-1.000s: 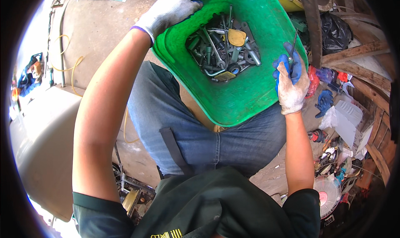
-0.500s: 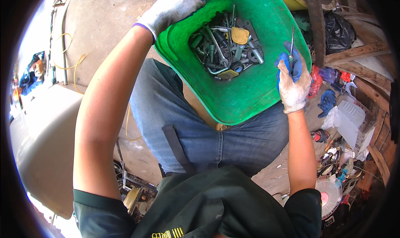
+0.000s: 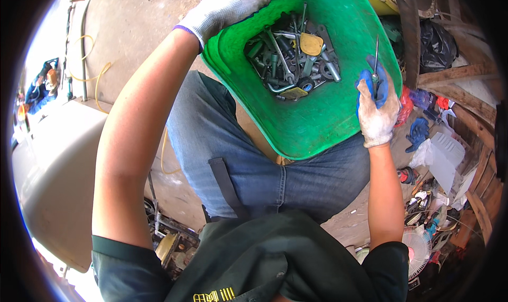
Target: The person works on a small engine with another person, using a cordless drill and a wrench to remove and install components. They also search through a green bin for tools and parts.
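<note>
A green plastic bin (image 3: 317, 130) leans tilted over my lap. At its upper left rim is my left hand (image 3: 231, 6), in a white knit glove with blue palm, its fingers wrapped round the edge. My right hand (image 3: 379, 107), in a similar soiled glove, is closed on a screwdriver (image 3: 376, 58) whose metal shaft points up, beside the bin's right wall. Most of the screwdriver's handle is hidden by the fingers. Inside the bin lie wrenches (image 3: 281, 56), a socket (image 3: 332, 70), a yellow flat piece (image 3: 311, 44) and several other metal tools in a heap.
On the right are wooden planks (image 3: 459, 69), a black plastic bag (image 3: 437, 45), a loose blue glove (image 3: 417, 133) and a fan (image 3: 416, 251) among clutter. A large pale curved panel (image 3: 61, 180) stands on the left. A yellow hose (image 3: 100, 75) runs over the concrete floor.
The bin, both hands and the screwdriver appear slightly farther right in the picture. Both grips stay the same, and the tools in the heap keep their arrangement.
</note>
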`<move>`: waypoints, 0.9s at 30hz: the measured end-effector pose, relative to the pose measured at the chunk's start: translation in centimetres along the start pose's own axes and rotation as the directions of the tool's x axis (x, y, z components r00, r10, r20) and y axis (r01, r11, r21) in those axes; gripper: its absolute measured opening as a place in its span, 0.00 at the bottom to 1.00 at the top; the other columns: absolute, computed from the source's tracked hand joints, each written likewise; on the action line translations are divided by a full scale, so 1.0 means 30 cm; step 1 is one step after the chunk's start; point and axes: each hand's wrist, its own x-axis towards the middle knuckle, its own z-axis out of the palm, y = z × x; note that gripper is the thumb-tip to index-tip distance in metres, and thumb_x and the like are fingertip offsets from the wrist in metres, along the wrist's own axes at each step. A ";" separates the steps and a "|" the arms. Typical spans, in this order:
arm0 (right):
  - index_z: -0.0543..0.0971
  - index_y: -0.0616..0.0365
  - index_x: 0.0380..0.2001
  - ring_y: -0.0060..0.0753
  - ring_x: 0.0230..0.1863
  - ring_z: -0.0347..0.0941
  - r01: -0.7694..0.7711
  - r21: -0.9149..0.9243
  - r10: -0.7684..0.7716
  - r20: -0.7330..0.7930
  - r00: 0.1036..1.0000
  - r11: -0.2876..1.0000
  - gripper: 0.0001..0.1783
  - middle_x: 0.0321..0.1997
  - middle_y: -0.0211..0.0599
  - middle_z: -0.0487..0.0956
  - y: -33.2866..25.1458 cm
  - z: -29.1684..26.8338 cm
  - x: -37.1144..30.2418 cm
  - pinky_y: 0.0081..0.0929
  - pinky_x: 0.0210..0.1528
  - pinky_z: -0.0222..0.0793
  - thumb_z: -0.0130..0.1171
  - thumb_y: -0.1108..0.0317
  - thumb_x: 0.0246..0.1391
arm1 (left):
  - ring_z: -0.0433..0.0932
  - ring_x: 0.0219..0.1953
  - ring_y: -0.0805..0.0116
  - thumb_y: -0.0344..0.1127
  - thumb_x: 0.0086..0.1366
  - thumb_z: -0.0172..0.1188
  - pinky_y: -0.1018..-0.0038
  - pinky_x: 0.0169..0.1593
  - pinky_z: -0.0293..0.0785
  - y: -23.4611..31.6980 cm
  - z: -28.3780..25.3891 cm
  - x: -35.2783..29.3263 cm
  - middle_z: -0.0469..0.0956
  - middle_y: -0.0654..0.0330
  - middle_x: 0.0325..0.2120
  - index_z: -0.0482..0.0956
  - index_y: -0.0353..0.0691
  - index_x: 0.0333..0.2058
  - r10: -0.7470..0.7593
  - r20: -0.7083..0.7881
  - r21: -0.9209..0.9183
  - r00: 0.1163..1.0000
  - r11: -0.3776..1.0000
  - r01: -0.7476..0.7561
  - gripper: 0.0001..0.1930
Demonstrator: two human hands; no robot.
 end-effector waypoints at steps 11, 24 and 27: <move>0.76 0.56 0.57 0.42 0.38 0.81 -0.244 -0.287 0.285 0.110 0.952 0.926 0.25 0.39 0.44 0.83 -0.007 0.006 0.015 0.39 0.43 0.75 0.63 0.59 0.58 | 0.75 0.56 0.48 0.62 0.59 0.60 0.61 0.61 0.69 0.023 0.021 -0.115 0.78 0.44 0.51 0.77 0.38 0.54 -0.270 -0.360 -0.149 0.893 0.962 0.231 0.35; 0.73 0.61 0.58 0.16 0.24 0.70 -0.714 0.033 0.582 0.554 0.595 0.699 0.23 0.31 0.28 0.76 -0.891 -0.436 -0.276 0.18 0.22 0.67 0.56 0.80 0.59 | 0.76 0.53 0.46 0.50 0.62 0.56 0.61 0.59 0.71 -0.019 -0.510 -1.511 0.79 0.42 0.48 0.80 0.35 0.48 -0.961 -0.121 -0.531 0.247 0.273 0.802 0.25; 0.73 0.61 0.58 0.18 0.22 0.70 -0.695 0.103 0.552 0.532 0.643 0.711 0.23 0.29 0.28 0.75 -1.137 -0.400 -0.172 0.19 0.20 0.68 0.56 0.80 0.59 | 0.80 0.46 0.50 0.46 0.63 0.58 0.64 0.52 0.75 -0.002 -0.673 -1.715 0.83 0.48 0.42 0.80 0.35 0.48 -0.946 -0.224 -0.534 0.234 0.320 0.783 0.22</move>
